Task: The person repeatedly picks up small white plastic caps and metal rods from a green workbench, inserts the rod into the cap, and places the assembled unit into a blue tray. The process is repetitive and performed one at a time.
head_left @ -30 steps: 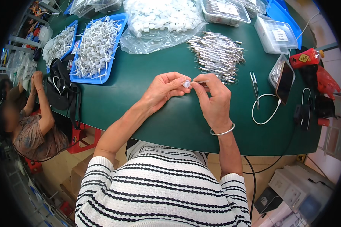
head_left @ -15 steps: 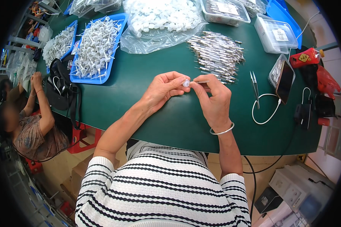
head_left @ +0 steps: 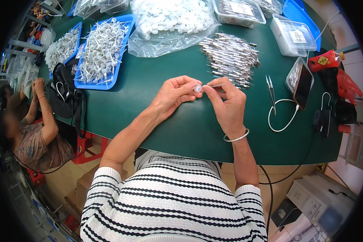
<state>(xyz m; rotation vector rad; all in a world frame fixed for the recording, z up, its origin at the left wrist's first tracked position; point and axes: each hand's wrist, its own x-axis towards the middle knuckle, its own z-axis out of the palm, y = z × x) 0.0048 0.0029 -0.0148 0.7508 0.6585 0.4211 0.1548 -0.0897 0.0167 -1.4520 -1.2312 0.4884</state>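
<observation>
Speaker A: Report the state of the left hand (head_left: 170,97).

Speaker B: Thumb and fingers are closed in a pinch on a small white cap (head_left: 198,88). The cap sits at the fingertips, above the table (head_left: 169,139), on the side facing the right hand (head_left: 230,105).

Speaker A: Report the state of the right hand.

Speaker B: Thumb and forefinger are pinched around a thin rod (head_left: 218,85), just beside the cap. The fingers cover part of the rod; whether its tip is inside the cap cannot be determined.

Speaker A: Locate the loose parts.

Speaker B: A pile of rods (head_left: 230,58) lies on the table, just beyond the right hand. A clear plastic bag (head_left: 149,48) bearing many white caps (head_left: 177,22) lies farther out, to the left of the pile. Left of the bag, a blue tray (head_left: 93,86) contains white-headed pieces (head_left: 103,50) with thin stems.

Speaker A: Identify the items at the right.

Speaker B: Tweezers (head_left: 272,94) lie near a looped white cable (head_left: 279,131). A phone (head_left: 303,90) leans against a clear box (head_left: 291,84).
</observation>
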